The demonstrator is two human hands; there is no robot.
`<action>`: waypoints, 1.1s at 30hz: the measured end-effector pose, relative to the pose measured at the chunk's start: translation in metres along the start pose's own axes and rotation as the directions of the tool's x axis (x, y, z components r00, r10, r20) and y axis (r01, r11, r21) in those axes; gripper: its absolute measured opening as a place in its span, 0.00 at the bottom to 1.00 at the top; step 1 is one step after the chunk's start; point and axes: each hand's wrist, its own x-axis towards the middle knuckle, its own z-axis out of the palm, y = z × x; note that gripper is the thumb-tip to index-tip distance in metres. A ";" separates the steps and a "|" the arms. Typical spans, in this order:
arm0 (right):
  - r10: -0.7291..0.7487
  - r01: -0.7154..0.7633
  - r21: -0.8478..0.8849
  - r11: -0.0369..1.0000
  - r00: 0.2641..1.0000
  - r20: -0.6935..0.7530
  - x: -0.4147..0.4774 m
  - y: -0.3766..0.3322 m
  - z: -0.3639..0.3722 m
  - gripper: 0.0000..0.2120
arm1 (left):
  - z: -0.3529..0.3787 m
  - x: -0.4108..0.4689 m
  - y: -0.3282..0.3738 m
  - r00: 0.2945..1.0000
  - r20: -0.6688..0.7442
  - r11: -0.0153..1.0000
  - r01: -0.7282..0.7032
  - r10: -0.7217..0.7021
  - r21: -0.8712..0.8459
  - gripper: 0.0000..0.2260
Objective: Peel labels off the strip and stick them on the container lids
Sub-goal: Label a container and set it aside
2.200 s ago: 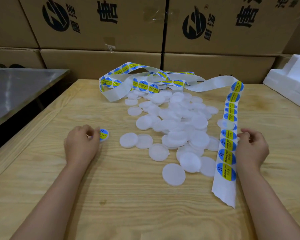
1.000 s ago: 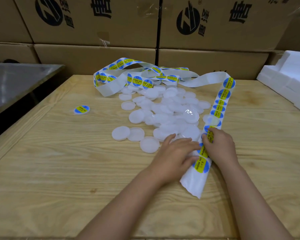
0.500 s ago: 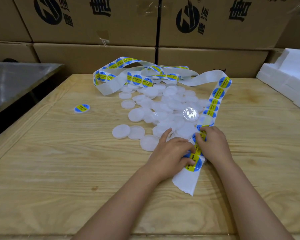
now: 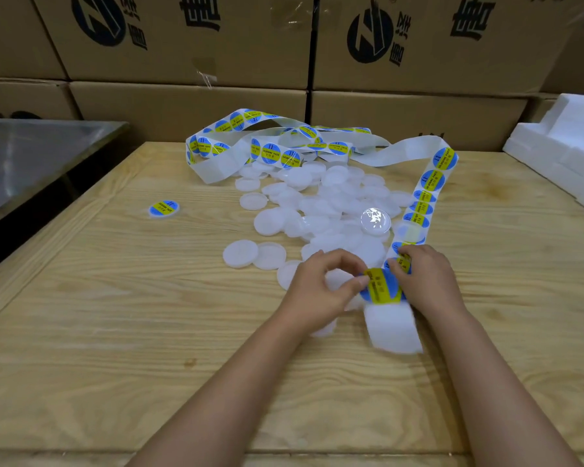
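Observation:
A long white backing strip (image 4: 429,183) carrying round blue and yellow labels loops across the wooden table (image 4: 115,332) and runs down to my hands. My left hand (image 4: 317,291) pinches the edge of one blue and yellow label (image 4: 380,286) at the strip's near end. My right hand (image 4: 425,281) holds the strip beside that label, fingers curled on it. The strip's blank tail (image 4: 391,328) curls below my hands. A pile of white round lids (image 4: 317,203) lies behind my hands. One lid with a label on it (image 4: 164,208) sits apart at the left.
Stacked cardboard boxes (image 4: 189,45) wall off the back of the table. A metal surface (image 4: 31,156) stands at the left. White foam blocks (image 4: 563,153) lie at the right edge. One shiny clear lid (image 4: 375,220) rests on the pile.
My left hand left the labelled lid at the left and came across to the strip. Both hands closed on the strip's near end, and the left now pinches a label there.

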 end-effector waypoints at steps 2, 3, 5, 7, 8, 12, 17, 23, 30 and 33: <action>-0.001 0.000 -0.027 1.000 1.000 -0.003 -0.001 0.000 -0.003 0.17 | -0.004 0.001 0.000 0.998 -0.054 0.998 0.011 -0.015 -0.069 0.11; -0.009 0.009 -0.031 0.999 1.000 -0.026 -0.002 -0.002 -0.006 0.17 | -0.007 0.002 0.000 0.997 -0.076 0.998 0.013 -0.018 -0.069 0.12; -0.059 0.067 0.058 0.996 0.989 -0.134 -0.005 -0.009 -0.014 0.14 | -0.011 0.003 0.000 0.994 -0.109 1.000 -0.018 0.019 0.007 0.10; -0.112 0.172 0.292 0.941 0.971 -0.211 -0.013 -0.026 -0.025 0.08 | -0.013 0.004 -0.001 0.986 -0.140 0.992 -0.077 0.090 0.098 0.06; -0.165 0.233 0.392 0.890 0.966 -0.198 -0.018 -0.037 -0.031 0.06 | -0.015 0.004 -0.001 0.980 -0.162 0.987 -0.095 0.116 0.131 0.05; -0.398 0.402 0.413 0.817 0.912 -0.101 -0.037 -0.066 -0.036 0.04 | -0.021 0.006 -0.005 0.968 -0.208 0.966 -0.089 0.141 0.243 0.05; -0.401 0.429 0.342 0.836 0.903 -0.152 -0.037 -0.067 -0.033 0.03 | -0.024 0.005 -0.003 0.945 -0.264 0.950 -0.110 0.191 0.292 0.11; -0.080 0.172 0.598 0.783 0.981 -0.177 -0.030 -0.059 -0.032 0.12 | -0.016 -0.002 -0.003 0.904 -0.190 0.754 -0.186 0.382 0.630 0.15; 0.135 -0.060 0.811 0.582 0.991 -0.024 -0.025 -0.055 -0.025 0.06 | -0.002 -0.008 -0.010 0.975 0.127 0.626 -0.213 0.181 0.750 0.13; 0.187 -0.141 0.892 0.430 0.980 0.065 -0.025 -0.058 -0.023 0.06 | -0.005 -0.007 -0.009 0.968 0.058 0.700 -0.216 0.243 0.681 0.06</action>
